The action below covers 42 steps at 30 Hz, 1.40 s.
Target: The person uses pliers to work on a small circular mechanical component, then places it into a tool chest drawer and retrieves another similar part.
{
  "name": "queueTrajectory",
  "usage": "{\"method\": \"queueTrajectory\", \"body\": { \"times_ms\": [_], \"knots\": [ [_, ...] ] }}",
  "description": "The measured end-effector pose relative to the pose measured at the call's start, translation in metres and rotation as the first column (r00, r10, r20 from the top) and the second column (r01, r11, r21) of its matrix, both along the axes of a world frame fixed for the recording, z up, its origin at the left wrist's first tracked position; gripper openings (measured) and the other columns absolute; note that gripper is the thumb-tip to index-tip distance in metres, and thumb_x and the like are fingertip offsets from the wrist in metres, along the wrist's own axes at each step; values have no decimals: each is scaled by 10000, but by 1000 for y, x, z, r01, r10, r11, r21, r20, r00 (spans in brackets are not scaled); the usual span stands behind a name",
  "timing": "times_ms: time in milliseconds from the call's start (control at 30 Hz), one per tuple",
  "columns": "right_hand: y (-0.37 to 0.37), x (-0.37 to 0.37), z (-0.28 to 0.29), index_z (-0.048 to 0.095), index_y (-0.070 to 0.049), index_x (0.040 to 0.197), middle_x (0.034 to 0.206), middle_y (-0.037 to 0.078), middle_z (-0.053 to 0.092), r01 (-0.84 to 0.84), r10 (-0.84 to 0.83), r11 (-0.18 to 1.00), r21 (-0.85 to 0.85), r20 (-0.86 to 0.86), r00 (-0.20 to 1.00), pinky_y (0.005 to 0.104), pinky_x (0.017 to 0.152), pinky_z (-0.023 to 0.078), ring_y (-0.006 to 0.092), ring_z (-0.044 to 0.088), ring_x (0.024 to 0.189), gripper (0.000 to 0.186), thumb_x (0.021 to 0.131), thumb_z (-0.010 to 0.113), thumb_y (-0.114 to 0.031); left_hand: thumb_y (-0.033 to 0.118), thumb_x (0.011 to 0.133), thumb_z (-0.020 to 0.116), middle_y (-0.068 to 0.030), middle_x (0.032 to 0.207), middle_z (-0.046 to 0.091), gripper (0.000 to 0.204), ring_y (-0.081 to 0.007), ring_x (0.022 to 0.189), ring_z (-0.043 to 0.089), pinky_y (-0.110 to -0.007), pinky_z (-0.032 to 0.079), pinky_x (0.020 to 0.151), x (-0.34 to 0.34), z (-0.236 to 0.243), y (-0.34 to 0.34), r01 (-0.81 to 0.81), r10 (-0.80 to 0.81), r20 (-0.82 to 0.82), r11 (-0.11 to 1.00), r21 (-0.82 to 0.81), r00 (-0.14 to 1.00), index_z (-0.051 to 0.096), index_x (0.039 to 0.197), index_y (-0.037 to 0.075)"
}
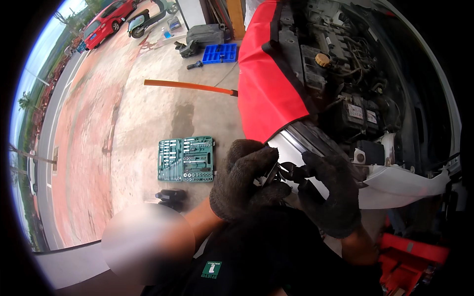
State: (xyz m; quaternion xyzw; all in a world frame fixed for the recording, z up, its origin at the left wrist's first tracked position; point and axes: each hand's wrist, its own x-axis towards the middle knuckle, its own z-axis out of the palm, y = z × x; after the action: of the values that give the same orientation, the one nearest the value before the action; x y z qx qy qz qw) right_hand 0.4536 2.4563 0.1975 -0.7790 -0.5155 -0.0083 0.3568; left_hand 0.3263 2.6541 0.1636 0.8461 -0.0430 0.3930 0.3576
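Note:
Both of my hands wear dark work gloves and meet in front of my body, by the front corner of a white car (390, 185). My left hand (244, 180) is closed round a small piece with a shiny metal part (270, 174), mostly hidden by the fingers. From the other side my right hand (333, 192) curls its thumb and fingers onto a small dark, curved part (292, 171) that touches or adjoins the metal piece. Its exact kind cannot be made out. Just beyond the hands is the car's headlight (307, 140).
A red cover (271, 93) drapes the car's front beside the open engine bay with its battery (362, 116). On the floor are a green socket set (185, 160), an orange bar (187, 85), a blue tray (219, 53) and dark items (172, 196). A red tool cart (410, 261) stands lower right.

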Motion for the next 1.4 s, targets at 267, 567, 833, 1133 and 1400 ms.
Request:
{"method": "queueTrajectory", "body": {
  "times_ms": [267,567,833,1133,1400],
  "knots": [
    [-3,-1,8,627,-22,1302,1018,141,657,-60,48,997,-43,-241,969,416,824,543,328,660,961,586,746,802,-76,253,654,931,-184,977,634,772,-340,805,646,-440,522,665,4,12,6,-20,33,-56,975,222,998,561,1285,7],
    [5,-6,-11,640,-23,1267,956,108,677,-85,54,994,-74,-350,935,347,732,549,228,685,856,507,790,803,-80,247,695,869,-174,905,637,675,-354,752,647,-446,514,591,5,-6,0,-116,134,-41,948,298,990,605,1255,-23],
    [12,-12,-36,668,-42,1120,884,98,711,-42,51,998,38,-288,956,336,639,557,244,694,705,376,797,838,-131,257,720,853,-192,966,644,624,-372,800,671,-453,536,608,1,-8,10,-56,98,-145,961,272,985,610,1235,1],
    [17,0,-30,668,-59,1184,934,107,678,-9,15,998,59,-93,996,366,703,555,262,678,782,454,754,811,-80,101,858,705,-133,907,644,251,-282,724,650,-363,519,581,8,-17,-2,-42,-10,-166,951,-307,986,610,1069,4],
    [4,24,6,585,-112,1376,1179,129,565,-16,43,996,-84,340,940,501,945,465,340,558,1074,865,571,876,-233,127,924,668,-89,843,637,148,-124,570,607,-243,445,462,-4,16,-3,-101,-189,-360,754,-649,914,612,990,6]
  ]
}}
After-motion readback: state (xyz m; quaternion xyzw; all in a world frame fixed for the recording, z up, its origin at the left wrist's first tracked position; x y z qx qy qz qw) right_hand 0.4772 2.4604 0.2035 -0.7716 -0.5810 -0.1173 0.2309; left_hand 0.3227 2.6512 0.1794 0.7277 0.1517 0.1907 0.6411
